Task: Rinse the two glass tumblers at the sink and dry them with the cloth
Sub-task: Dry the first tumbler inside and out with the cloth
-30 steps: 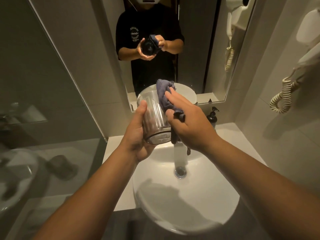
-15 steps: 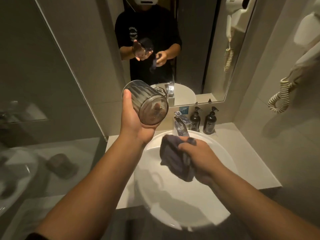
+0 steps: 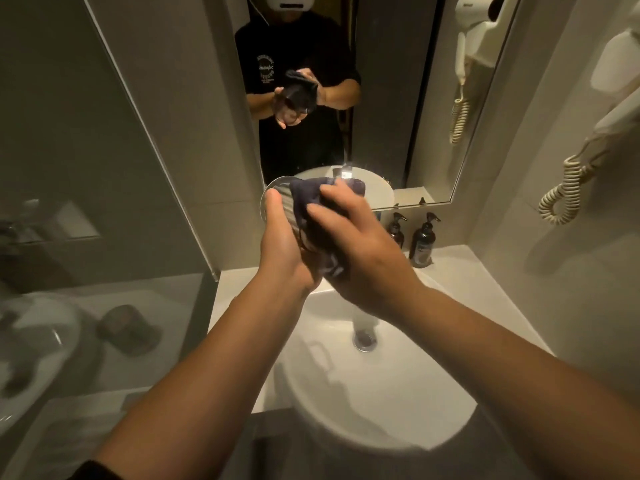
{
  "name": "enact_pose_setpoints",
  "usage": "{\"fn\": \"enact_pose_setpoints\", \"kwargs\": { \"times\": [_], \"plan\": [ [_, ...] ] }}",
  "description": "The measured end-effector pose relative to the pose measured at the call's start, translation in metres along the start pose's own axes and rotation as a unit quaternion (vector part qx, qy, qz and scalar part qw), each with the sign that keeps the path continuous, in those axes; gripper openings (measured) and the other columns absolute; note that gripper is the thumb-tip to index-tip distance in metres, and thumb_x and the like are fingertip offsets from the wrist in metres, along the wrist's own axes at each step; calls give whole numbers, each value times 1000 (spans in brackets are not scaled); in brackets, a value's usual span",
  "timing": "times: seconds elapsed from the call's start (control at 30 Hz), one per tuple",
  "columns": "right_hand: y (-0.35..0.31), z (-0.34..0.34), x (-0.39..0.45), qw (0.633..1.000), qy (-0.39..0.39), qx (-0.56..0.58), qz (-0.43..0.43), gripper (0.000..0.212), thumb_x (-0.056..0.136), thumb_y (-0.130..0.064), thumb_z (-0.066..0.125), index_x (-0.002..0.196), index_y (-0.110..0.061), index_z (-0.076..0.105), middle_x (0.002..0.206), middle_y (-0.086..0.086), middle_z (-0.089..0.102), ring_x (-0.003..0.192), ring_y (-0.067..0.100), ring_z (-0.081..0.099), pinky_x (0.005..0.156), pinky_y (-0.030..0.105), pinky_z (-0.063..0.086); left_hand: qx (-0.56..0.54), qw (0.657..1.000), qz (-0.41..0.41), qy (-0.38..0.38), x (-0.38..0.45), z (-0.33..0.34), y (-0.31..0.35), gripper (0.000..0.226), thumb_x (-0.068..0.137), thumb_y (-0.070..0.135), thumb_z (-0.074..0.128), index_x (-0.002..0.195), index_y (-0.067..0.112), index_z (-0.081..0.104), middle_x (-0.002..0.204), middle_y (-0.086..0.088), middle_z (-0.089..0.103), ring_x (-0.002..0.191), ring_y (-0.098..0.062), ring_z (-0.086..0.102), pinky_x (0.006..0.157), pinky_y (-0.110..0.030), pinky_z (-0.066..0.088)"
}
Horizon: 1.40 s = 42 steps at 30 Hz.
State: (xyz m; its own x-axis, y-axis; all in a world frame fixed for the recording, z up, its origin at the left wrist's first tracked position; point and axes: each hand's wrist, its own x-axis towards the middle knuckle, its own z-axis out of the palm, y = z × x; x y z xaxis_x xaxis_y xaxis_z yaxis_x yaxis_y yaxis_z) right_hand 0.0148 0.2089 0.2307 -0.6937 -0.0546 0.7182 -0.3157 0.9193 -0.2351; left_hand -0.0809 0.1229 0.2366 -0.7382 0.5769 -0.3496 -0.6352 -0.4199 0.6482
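Left hand (image 3: 282,251) grips tumbler (image 3: 277,199) from below-left, mouth tilted up and away. Right hand (image 3: 356,251) clamps cloth (image 3: 311,199) against its right wall over sink (image 3: 398,427).

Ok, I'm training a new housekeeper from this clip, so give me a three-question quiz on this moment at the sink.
1. True or false: the right hand presses the dark cloth against the glass tumbler.
2. Which hand holds the tumbler? A) left hand B) right hand C) neither
3. Fill in: two dark pump bottles stand on the counter behind the white ____.

Key: 1 true; 2 A; 3 basin.
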Motion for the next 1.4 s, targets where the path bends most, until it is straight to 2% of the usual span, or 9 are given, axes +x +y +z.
{"fn": "enact_pose_setpoints", "kwargs": {
  "times": [0.23,0.47,0.6,0.7,0.77,0.8,0.93,1.1,1.4],
  "plan": [
    [15,24,-19,989,-36,-65,-128,60,76,-4,73,133,-8,54,148,13,39,141,35,31,115,50,29,-42,996,-71,-22,-11,-8,6,86,86,76,49,126,0,61,84,-17,77,67,-28,77,48,-28,58],
    [36,16,-37,981,-50,-81,-171,30,90,-11,54,116,-7,68,128,12,63,126,29,52,112,34,34,18,999,-31,-2,5,-15,11,86,86,80,43,135,10,60,126,-21,69,107,-39,71,81,-48,62],
    [55,10,-39,995,-40,33,83,33,78,10,60,104,-8,71,110,9,68,95,20,64,88,34,51,-11,999,42,31,9,-8,21,69,91,73,45,133,21,61,125,-14,70,108,-35,70,82,-50,61],
    [62,-3,-27,828,1,330,453,39,79,11,46,103,-7,70,100,21,65,87,25,66,76,36,55,-7,999,45,26,5,-3,22,63,94,70,43,130,22,64,121,-12,72,105,-32,71,81,-48,62],
    [62,-16,-22,724,77,462,507,42,81,14,39,100,-7,71,89,24,63,74,25,65,61,29,54,-5,999,43,33,3,-2,20,63,93,70,43,130,23,64,121,-12,72,105,-32,71,80,-48,63],
    [56,-22,-18,730,114,463,490,44,84,14,39,99,-12,72,89,16,68,74,22,67,60,27,54,-6,999,40,35,4,-2,19,63,93,70,44,129,23,64,121,-12,72,104,-32,71,79,-47,63],
    [35,-34,-2,990,123,56,40,34,82,12,60,110,-4,68,116,12,65,110,27,61,96,36,49,-15,999,24,16,10,0,13,67,93,72,41,131,21,64,119,-12,74,94,-29,76,75,-44,62],
    [41,-9,13,978,-62,-139,-143,46,85,-11,56,131,-7,56,146,22,42,140,39,30,116,42,24,-38,998,-16,-41,3,6,11,69,94,70,40,135,18,62,121,-16,72,97,-32,75,69,-38,61],
    [36,30,-19,990,49,-106,-78,34,98,-4,40,123,2,61,144,21,37,139,40,30,113,45,33,-20,999,-7,-28,9,-7,11,71,93,69,43,136,15,61,125,-17,71,95,-30,76,69,-39,61]
  ]
}}
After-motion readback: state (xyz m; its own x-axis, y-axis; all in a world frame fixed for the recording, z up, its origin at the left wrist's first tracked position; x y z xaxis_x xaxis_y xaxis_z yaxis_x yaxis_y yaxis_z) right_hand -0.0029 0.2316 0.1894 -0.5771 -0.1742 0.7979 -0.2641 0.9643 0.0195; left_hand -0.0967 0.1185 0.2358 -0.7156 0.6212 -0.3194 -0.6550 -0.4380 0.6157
